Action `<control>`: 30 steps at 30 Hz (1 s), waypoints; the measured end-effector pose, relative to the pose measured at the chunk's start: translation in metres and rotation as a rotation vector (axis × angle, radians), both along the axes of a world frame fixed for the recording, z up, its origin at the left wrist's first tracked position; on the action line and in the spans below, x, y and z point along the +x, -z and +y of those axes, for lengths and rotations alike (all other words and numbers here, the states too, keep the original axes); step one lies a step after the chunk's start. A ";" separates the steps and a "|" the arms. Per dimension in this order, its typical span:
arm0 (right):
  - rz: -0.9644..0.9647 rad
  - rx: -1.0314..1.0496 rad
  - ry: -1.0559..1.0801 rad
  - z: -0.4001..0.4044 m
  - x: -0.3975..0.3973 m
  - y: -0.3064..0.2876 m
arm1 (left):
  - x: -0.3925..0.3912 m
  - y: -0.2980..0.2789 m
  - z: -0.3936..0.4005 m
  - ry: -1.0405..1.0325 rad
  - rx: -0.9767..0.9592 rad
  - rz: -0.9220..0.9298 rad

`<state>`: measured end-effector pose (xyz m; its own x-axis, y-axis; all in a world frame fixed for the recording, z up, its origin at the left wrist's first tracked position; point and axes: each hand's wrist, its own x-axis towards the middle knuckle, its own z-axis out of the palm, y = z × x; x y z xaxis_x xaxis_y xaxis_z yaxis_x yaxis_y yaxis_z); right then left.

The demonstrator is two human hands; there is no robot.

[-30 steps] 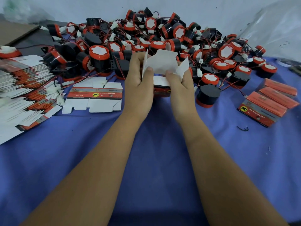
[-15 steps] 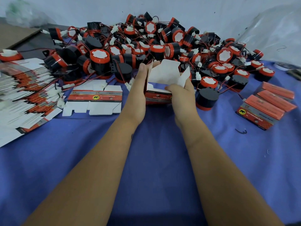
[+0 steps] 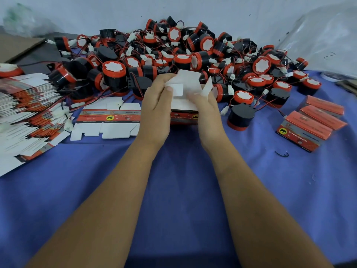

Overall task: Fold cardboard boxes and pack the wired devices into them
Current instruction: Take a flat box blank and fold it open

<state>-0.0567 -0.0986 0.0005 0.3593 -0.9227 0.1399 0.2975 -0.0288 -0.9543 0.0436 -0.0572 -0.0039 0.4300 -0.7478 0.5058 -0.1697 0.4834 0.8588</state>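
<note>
While gripped from both sides at frame centre, box (image 3: 184,111) standing upright on the blue cloth (image 3: 173,190), open end up, printed red band low and running left to right. Left hand (image 3: 156,105) wrapped round the left wall, thumb bent over a small white flap. Right hand (image 3: 207,109) clasping the right wall, fingers curled in on the flaps, blurred. Tall white back flap sticking up, tilted toward the upper right. Behind, across the upper frame, heaped black-and-red horns (image 3: 173,55) with red wires. Just left of centre, one flat box blank (image 3: 108,120) lying long side left to right. Far left, fanned stack of blanks (image 3: 29,117). Right edge, closed boxes (image 3: 316,124) in a row. Just right of the hands, a lone horn (image 3: 240,117) face down.
</note>
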 end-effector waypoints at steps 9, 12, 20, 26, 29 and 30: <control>-0.064 0.071 -0.112 -0.010 0.001 -0.002 | 0.007 -0.003 -0.007 -0.028 0.147 0.477; -0.052 0.032 -0.119 -0.009 0.000 0.000 | 0.007 -0.003 -0.008 -0.025 0.158 0.448; -0.074 0.054 -0.156 -0.010 -0.001 0.000 | 0.002 -0.004 -0.007 -0.030 0.169 0.364; -0.017 0.004 -0.154 -0.007 -0.002 0.002 | 0.002 -0.004 -0.006 -0.037 0.156 0.367; -0.066 -0.010 -0.126 -0.004 -0.001 0.001 | 0.002 -0.004 -0.004 -0.032 0.129 0.385; -0.077 0.005 -0.115 -0.003 0.000 0.000 | 0.002 -0.003 -0.003 -0.015 0.117 0.395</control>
<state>-0.0570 -0.1018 0.0000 0.4510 -0.8769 0.1662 0.3707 0.0147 -0.9286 0.0456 -0.0605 -0.0009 0.5856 -0.7827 0.2109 0.1782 0.3782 0.9084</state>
